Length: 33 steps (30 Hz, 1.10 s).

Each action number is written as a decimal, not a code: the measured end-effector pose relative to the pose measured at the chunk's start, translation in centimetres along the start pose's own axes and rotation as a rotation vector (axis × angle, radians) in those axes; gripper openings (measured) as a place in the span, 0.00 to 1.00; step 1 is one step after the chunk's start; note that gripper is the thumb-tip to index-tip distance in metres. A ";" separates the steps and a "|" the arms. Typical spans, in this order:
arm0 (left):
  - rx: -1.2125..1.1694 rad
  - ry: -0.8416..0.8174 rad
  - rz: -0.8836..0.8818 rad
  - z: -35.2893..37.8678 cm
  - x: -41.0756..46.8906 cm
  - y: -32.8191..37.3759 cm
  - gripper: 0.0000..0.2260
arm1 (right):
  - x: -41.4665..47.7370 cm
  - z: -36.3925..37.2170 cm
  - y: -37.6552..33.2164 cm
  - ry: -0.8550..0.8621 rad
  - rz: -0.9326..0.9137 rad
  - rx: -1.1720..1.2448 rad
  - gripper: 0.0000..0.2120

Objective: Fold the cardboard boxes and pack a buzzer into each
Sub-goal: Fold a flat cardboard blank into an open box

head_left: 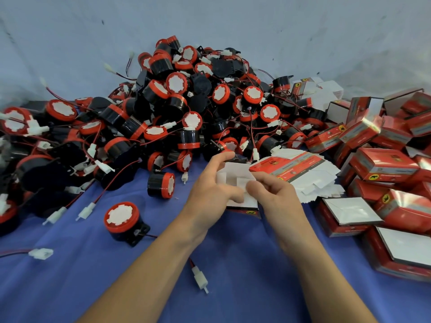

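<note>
The cardboard box [233, 180] is held mid-worktop [233, 264] between both hands, white end flaps facing the person. The left hand [207, 194] curls round its left side, and the right hand [275, 199] pinches a flap. Whether it holds a buzzer cannot be told. The nearest loose buzzer [161, 185] lies just left of the left hand. Flat blanks [300, 166] lie behind the right hand, with folded boxes [384, 164] heaped along the right edge.
</note>
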<state>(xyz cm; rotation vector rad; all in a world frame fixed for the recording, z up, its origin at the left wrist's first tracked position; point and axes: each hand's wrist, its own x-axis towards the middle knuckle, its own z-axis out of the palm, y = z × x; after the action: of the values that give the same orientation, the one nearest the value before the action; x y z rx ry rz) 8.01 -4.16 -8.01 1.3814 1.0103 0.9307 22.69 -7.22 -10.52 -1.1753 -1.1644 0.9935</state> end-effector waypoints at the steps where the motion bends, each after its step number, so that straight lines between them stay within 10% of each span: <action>1: -0.080 -0.035 -0.003 -0.4 0.1 0.2 0.31 | 0.0 0.0 -0.1 0.026 -0.034 -0.069 0.13; 15: -0.236 0.091 -0.060 -2.6 2.4 -1.8 0.14 | 0.3 1.2 0.5 0.240 0.042 0.004 0.18; 33: 0.114 -0.083 0.248 -3.3 1.7 -3.3 0.13 | -0.5 -0.8 -0.6 -0.093 -0.039 -0.160 0.15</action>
<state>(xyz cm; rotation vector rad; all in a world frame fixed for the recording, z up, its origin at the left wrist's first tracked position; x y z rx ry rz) 5.21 -1.44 -11.20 1.6547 0.8522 1.0006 23.41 -7.90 -10.02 -1.2383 -1.3562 0.9474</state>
